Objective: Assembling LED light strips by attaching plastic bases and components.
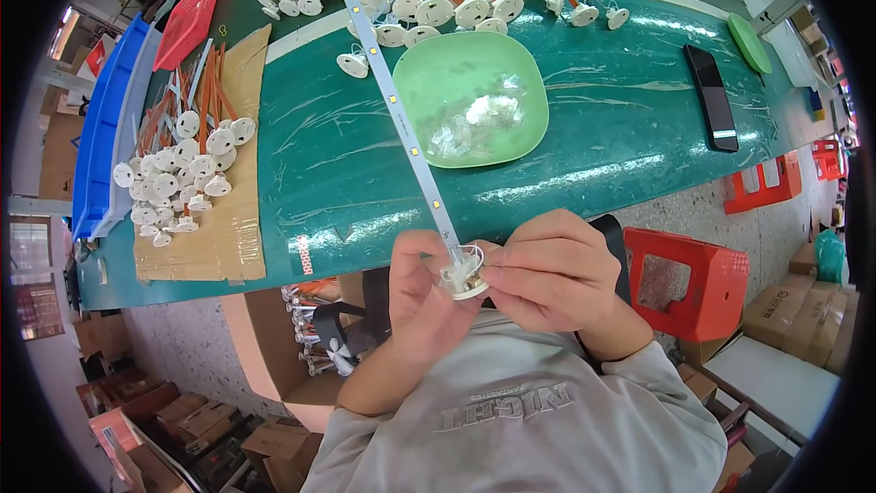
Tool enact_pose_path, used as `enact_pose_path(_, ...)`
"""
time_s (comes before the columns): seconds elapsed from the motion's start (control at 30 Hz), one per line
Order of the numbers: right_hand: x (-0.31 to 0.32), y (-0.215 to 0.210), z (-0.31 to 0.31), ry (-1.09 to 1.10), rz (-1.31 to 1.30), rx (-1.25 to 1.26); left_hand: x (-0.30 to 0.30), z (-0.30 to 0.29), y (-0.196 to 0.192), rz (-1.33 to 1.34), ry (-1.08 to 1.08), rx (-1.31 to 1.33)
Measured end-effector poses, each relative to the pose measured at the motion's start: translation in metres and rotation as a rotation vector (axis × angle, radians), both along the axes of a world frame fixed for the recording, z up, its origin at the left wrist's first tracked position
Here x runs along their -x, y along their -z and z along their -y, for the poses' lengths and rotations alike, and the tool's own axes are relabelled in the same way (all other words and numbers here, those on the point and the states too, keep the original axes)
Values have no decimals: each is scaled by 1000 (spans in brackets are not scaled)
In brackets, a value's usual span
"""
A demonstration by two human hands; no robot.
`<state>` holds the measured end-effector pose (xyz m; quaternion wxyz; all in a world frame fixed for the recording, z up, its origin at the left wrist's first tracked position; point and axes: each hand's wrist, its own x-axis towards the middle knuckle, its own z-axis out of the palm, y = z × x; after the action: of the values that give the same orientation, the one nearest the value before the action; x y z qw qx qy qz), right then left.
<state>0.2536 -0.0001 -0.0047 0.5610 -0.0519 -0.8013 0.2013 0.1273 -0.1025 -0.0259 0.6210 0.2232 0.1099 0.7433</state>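
A long, narrow LED strip (402, 119) reaches from the far side of the table toward me, passing over the left edge of a green tray. At its near end sits a round white end cap (467, 292) with thin white wires looping at it. My left hand (422, 297) is closed around the cap from the left. From the right, the fingertips of my right hand (558, 269) are pinched together against the cap and wires. Whatever small part those fingertips may hold is hidden.
The green tray (538, 123) contains small clear pieces. Many capped strips (436, 11) lie at the back, more on cardboard (242, 246) at left. A phone (710, 96) lies at right. Below stand an open box (251, 338) and a red stool (698, 297).
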Motion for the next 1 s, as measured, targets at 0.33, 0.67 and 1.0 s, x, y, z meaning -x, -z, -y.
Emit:
enact_pose_path(0.33, 9, 6, 15, 246, -37, -46, -9, 7, 14, -144, -119, 27)
enact_pose_path(0.67, -6, 5, 8, 52, -9, -49, -4, 8, 3, -238, -78, 56)
enact_pose_path(1.0, -17, -8, 5, -164, 100, 230, 16, 10, 6, -350, -71, -86)
